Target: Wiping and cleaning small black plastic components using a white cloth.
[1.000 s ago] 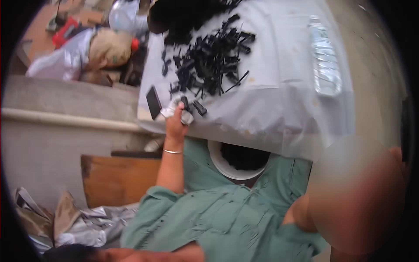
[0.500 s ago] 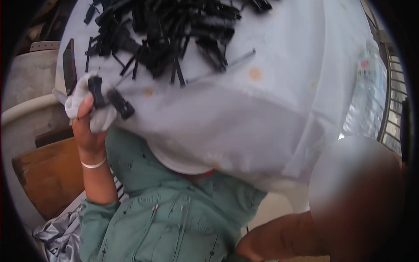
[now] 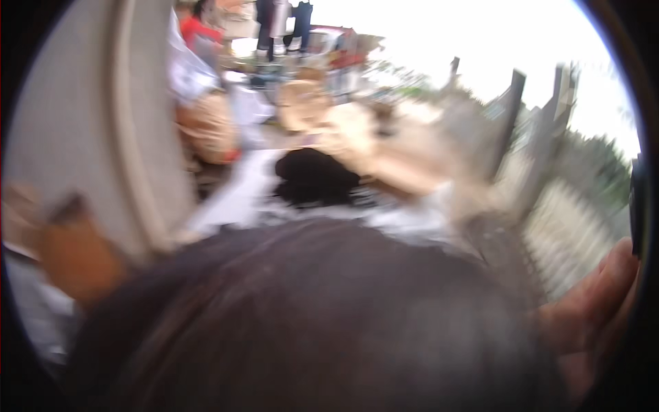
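Note:
At the right rim, part of a hand [image 3: 597, 302], apparently my right hand, reaches up with its fingers close together. Its fingertips meet a narrow dark piece [image 3: 636, 206] at the picture's edge, which I cannot make out; the rest of the hand is cut off. My left hand is out of view. Past a dome of dark hair [image 3: 329, 309] that fills the lower picture lies a pile of black pieces [image 3: 316, 178] on a white-covered table [image 3: 233, 196]. Blur hides the single pieces.
A pale wall with a rounded edge [image 3: 127, 123] stands at left, beside an orange-brown panel [image 3: 79, 250]. Farther off are tan sacks [image 3: 302, 103], hanging dark clothes [image 3: 298, 24] and a person in red [image 3: 199, 31]. Upright posts [image 3: 508, 123] line the right side.
The view has swung up from the table to the yard, and hair now fills its lower part. The left hand, with white fabric and black pieces, has left the picture. A hand shows at right.

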Demonstrator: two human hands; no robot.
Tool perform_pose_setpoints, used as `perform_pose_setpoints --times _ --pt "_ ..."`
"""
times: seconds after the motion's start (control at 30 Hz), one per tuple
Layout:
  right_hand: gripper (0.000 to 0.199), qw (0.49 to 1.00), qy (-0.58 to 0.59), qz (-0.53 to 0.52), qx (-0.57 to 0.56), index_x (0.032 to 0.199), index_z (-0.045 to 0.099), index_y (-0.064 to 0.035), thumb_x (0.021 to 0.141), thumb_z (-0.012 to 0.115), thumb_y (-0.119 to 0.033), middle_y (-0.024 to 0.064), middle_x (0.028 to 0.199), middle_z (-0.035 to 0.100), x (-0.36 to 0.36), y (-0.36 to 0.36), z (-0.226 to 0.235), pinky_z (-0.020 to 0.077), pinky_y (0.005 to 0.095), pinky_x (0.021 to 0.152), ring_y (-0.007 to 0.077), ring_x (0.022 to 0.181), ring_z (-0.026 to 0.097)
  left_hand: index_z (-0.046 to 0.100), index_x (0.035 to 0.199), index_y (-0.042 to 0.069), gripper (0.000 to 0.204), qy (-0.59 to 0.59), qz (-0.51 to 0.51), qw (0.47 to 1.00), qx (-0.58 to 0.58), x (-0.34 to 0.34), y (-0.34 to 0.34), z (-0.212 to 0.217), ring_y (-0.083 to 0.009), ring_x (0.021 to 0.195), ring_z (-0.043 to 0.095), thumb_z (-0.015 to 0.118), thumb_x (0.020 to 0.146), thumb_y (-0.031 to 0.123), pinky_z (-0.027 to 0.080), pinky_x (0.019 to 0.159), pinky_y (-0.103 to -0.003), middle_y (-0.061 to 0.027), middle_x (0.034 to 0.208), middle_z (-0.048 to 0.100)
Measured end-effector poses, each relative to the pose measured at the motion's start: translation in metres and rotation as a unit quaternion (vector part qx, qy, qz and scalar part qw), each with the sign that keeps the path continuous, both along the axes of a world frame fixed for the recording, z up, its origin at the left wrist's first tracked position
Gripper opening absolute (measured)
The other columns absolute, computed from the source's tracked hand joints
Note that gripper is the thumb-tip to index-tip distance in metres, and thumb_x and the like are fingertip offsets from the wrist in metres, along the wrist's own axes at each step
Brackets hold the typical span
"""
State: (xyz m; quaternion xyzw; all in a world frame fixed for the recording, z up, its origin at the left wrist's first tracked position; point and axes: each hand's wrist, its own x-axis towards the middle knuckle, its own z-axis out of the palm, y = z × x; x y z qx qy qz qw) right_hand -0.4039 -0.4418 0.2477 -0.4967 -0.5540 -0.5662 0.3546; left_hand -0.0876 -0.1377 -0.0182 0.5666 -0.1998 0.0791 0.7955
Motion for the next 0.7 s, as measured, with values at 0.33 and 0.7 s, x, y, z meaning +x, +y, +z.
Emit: perform_pose_setpoints --times 0.33,0.7 --pt "0.036 0.983 0.132 -0.104 0.079 0.098 0.053 0.0004 0.086 0.056 -0.034 -0.0029 0.066 0.039 0.051 0.030 -0.058 0.0249 0.0246 0.049 0.0085 0.055 0.031 0.051 0.110 0.005 0.026 0.125 -0.147 0.979 0.065 0.033 0.017 0.009 -0.0057 0.069 0.048 0.056 0.084 0.007 0.040 0.052 -0.020 0.0008 0.086 0.052" --pt "0.025 0.769 0.607 -0.197 0.038 0.102 0.059 -0.0050 0.077 0.064 -0.002 -0.0027 0.060 0.044 0.250 0.135 -0.187 0.0310 0.0220 0.045 0.0047 0.051 0.038 0.048 0.108 0.005 0.022 0.217 -0.160 0.961 -0.059 0.027 0.004 0.038 -0.0079 0.059 0.055 0.053 0.087 0.003 0.045 0.047 -0.019 -0.0062 0.087 0.061"
